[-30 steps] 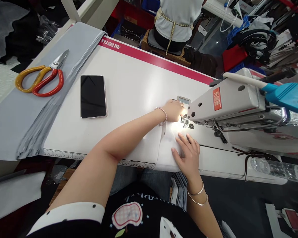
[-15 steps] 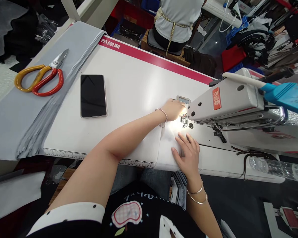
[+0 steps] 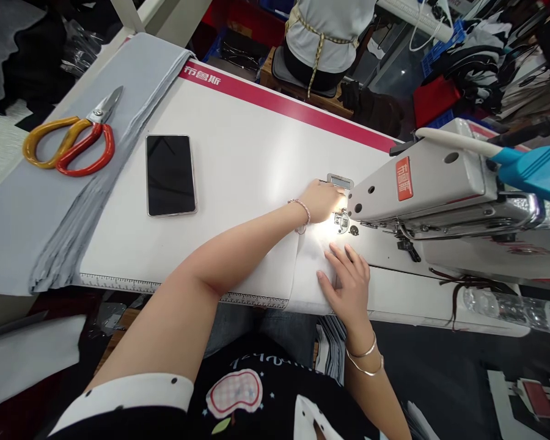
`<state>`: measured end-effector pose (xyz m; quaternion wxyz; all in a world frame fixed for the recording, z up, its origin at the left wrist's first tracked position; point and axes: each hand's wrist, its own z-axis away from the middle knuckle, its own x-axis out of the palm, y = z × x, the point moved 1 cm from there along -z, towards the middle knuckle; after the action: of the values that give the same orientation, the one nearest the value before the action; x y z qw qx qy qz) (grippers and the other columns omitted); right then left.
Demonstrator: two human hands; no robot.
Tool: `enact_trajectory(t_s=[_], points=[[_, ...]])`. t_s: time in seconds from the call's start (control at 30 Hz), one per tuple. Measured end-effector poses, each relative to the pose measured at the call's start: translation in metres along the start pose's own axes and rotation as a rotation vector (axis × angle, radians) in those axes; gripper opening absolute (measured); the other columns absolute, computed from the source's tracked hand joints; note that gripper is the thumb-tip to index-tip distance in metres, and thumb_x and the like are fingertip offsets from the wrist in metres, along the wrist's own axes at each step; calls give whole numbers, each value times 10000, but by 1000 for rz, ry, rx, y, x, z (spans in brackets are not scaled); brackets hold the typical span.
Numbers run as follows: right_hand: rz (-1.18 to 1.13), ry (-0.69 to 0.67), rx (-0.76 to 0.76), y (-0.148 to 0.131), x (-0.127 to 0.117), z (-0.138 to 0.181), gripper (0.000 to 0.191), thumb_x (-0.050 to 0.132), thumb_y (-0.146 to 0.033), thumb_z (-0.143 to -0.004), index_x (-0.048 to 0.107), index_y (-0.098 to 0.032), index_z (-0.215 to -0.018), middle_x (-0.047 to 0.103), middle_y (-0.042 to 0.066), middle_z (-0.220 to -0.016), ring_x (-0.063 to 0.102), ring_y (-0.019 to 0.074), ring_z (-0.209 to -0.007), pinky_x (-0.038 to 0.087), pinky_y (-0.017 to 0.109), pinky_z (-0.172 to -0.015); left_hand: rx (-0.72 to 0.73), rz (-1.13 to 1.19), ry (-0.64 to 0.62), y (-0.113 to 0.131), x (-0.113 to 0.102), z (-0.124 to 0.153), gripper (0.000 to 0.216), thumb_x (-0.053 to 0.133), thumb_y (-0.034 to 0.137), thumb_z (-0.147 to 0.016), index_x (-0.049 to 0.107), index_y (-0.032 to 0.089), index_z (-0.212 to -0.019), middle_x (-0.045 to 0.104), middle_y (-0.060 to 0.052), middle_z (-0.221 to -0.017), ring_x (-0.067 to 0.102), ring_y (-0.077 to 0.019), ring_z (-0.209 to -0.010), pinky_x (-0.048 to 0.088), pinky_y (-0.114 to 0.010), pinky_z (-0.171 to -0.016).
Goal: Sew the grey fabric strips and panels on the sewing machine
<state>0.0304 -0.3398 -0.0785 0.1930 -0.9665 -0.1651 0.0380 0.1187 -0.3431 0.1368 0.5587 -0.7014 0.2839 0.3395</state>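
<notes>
Beside the needle area of a sewing machine [image 3: 421, 177], my left hand [image 3: 321, 200] has its fingers curled together. Its fingertips are lost in the bright lamp light, and what they pinch cannot be made out. The needle plate [image 3: 341, 222] shows just right of this hand. Closer to my body, my right hand [image 3: 348, 282] lies flat with fingers spread on a thin pale cloth [image 3: 308, 278]. That cloth reaches down to the table's front edge. The left forearm crosses over the white tabletop [image 3: 238, 171].
Scissors [image 3: 80, 139] with orange and red handles lie on stacked grey cloth [image 3: 13, 238] at left. A phone [image 3: 171, 175] rests on the tabletop. At right are a blue-headed brush [image 3: 538, 174] and a plastic bottle [image 3: 513, 307]. Another person [image 3: 330, 36] sits beyond the table.
The view has shifted slightly. Both hands keep almost the same places and poses beside the machine.
</notes>
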Motion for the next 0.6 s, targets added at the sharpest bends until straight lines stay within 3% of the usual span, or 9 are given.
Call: enact_trajectory(t_s=[0.6], points=[[-2, -10, 5, -1, 1, -1, 308, 515, -395, -992, 609, -230, -1234, 562, 29, -1369, 412, 301, -1355, 271, 504, -1119, -22, -4, 3, 2, 0, 0, 265, 430, 4, -844, 621, 175, -911, 637, -65, -1098, 564, -242, -1042, 334, -445, -817]])
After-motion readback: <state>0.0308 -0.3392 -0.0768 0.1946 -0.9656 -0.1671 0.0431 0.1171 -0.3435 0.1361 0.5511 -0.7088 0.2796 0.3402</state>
